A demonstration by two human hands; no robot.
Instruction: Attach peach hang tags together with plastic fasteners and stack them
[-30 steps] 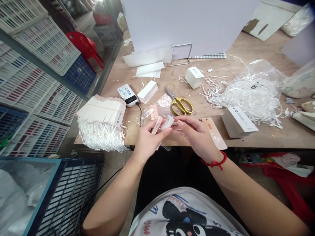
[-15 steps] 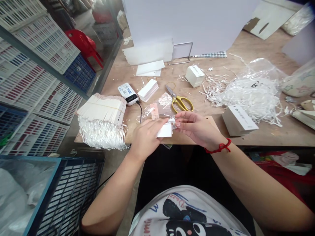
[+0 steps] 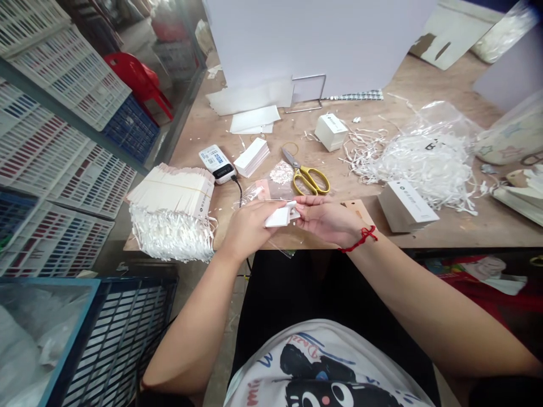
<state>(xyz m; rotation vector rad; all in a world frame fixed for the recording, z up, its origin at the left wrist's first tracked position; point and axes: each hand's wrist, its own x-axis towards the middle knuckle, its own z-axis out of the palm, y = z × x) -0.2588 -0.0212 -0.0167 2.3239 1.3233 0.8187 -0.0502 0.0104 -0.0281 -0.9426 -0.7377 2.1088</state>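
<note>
Holding white cards (image 3: 278, 218), too overlapped to count, at the front edge of the counter (image 3: 197, 127), the left hand (image 3: 246, 229) curls its fingers around them; the right hand (image 3: 328, 221) pinches their right end. Around lie three card stacks (image 3: 399, 208), one strung bundle (image 3: 173, 187) and one pair of scissors (image 3: 300, 168).

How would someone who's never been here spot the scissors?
Find the wooden table, then the person's right hand near its front edge. Just beyond that hand, the scissors lie right of small pale bits. Unlike the nearby white card stack, they have yellow looped handles.
</note>
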